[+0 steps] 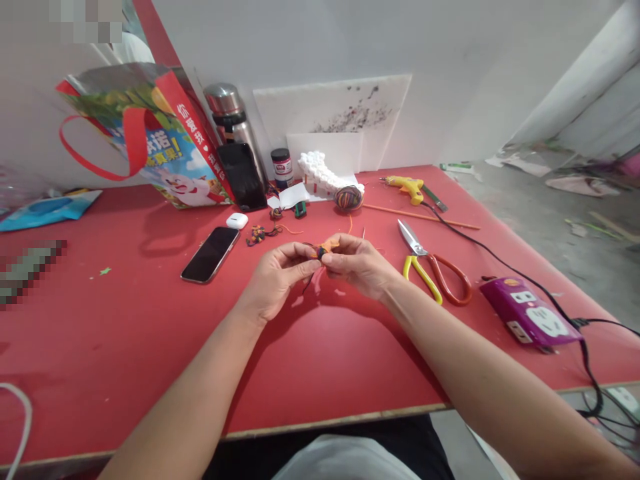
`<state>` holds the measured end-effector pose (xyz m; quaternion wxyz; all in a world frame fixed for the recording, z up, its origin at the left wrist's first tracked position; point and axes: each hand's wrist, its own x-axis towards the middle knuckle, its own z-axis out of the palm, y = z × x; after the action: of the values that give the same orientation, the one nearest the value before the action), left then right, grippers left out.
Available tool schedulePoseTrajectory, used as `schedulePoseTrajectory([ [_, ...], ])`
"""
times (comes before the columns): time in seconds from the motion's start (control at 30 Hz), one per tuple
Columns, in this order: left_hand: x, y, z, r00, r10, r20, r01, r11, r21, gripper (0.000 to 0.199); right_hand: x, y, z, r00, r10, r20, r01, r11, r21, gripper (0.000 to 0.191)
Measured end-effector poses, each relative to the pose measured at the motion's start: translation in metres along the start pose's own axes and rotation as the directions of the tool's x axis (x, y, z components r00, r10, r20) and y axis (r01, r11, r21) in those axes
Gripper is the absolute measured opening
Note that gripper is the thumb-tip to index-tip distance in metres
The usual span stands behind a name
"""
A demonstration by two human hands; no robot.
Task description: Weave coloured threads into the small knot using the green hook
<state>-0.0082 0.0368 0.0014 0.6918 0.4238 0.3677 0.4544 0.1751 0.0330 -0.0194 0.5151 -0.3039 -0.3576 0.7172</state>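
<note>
Both hands meet over the middle of the red table (320, 360), pinching a small piece of dark and orange yarn work (323, 252) between them. My left hand (283, 277) has thumb and fingers closed on its left side. On the right side, my right hand (357, 263) grips it, with orange material showing above the fingertips. A dark strand hangs below the left fingers. Behind the hands lie a multicoloured yarn ball (349, 199) and a small knotted yarn piece (257, 235). Scissors (420, 253) with yellow and red handles rest right of my right hand.
A phone (211, 254) and white earbud case (237, 221) lie left. Behind stand a colourful bag (165, 147), a flask (227, 107), a jar (283, 167) and a propped black phone (242, 175). Right are a yellow glue gun (407, 188), an orange stick (425, 217) and a purple power strip (530, 313) with cables.
</note>
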Motion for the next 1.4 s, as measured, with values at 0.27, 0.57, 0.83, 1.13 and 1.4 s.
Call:
schedulePoseTrajectory([
  [0.27,-0.0006,-0.0009,-0.0007,0.998,-0.054,0.027,0.055,0.998,-0.039,0.039,-0.0008,-0.003,-0.0048,0.998,0.038,0.055,-0.026,0.98,-0.197,0.046],
  [0.57,0.0008,-0.0008,-0.0009,0.996,-0.088,-0.014,0.086,0.99,-0.112,0.04,-0.0006,0.001,-0.003,0.999,0.035,0.009,-0.032,0.975,-0.221,0.049],
  [0.83,0.0007,-0.0037,-0.0013,0.991,-0.13,0.007,0.13,0.98,-0.149,0.042,-0.0013,-0.0017,-0.0026,0.998,-0.01,0.069,0.032,0.946,-0.323,0.046],
  [1.13,0.0035,-0.0026,-0.0064,0.994,-0.109,-0.006,0.108,0.99,-0.094,0.04,0.0006,-0.0027,-0.0068,0.997,-0.07,0.022,0.073,0.952,-0.298,0.051],
  [1.4,0.0053,-0.0044,-0.0082,0.994,-0.11,0.025,0.112,0.987,-0.111,0.037,-0.0005,-0.0017,-0.0074,0.996,-0.084,0.014,0.084,0.951,-0.299,0.042],
])
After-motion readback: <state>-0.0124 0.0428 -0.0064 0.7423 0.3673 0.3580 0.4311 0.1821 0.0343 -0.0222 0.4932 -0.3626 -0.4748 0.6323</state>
